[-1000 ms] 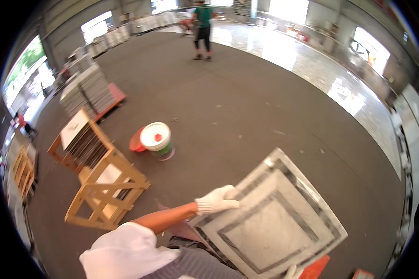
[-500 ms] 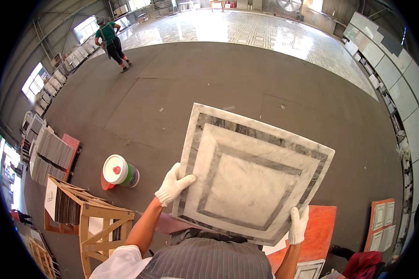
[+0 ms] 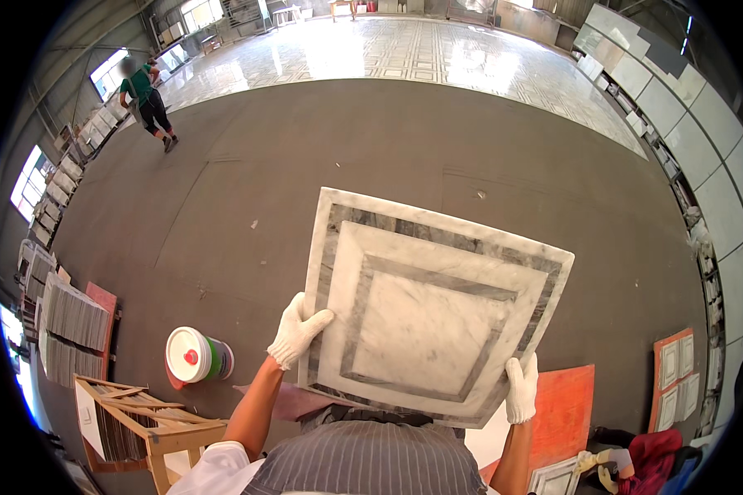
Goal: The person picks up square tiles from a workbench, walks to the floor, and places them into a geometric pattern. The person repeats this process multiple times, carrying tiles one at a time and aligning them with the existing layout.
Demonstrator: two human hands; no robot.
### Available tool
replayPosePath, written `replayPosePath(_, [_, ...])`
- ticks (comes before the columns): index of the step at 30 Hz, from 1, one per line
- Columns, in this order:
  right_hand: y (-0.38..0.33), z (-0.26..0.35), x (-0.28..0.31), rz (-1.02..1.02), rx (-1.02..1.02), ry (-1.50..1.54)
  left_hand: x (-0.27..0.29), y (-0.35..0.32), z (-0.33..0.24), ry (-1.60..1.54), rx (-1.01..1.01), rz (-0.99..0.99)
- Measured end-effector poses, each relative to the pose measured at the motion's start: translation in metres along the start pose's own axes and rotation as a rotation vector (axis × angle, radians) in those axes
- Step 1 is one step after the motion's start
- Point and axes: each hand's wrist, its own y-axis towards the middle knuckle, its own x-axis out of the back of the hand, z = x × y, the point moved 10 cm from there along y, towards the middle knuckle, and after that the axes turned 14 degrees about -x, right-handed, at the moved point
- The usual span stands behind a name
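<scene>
A large square marble tile, white with two grey veined frames, is held in front of my body, tilted. My left hand, in a white knitted glove, grips its left edge with the thumb on the face. On the lower right edge, my right hand, gloved the same way, has its thumb over the face. The fingers of both hands are mostly hidden behind the tile. Below the right hand lies an orange-red board, with a framed white panel at its lower end.
A white-lidded bucket stands left of me, near a wooden crate and stacked slabs. A person in green is far left. Patterned tiles cover the far floor. A red sleeve shows lower right.
The tile stays in both hands. The surroundings have shifted left in view, and the bucket sits lower. The person in green appears farther left. Pale yellow shapes now show beside the red sleeve.
</scene>
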Motion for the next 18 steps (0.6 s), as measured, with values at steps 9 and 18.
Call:
replayPosePath(9, [-0.012, -0.012, 0.007, -0.185, 0.016, -0.03, 0.005, 0.017, -0.005, -0.026, 0.058, 0.054])
replayPosePath(18, [-0.002, 0.001, -0.002, -0.054, 0.023, -0.119, 0.024, 0.009, -0.002, 0.083, 0.064, 0.015])
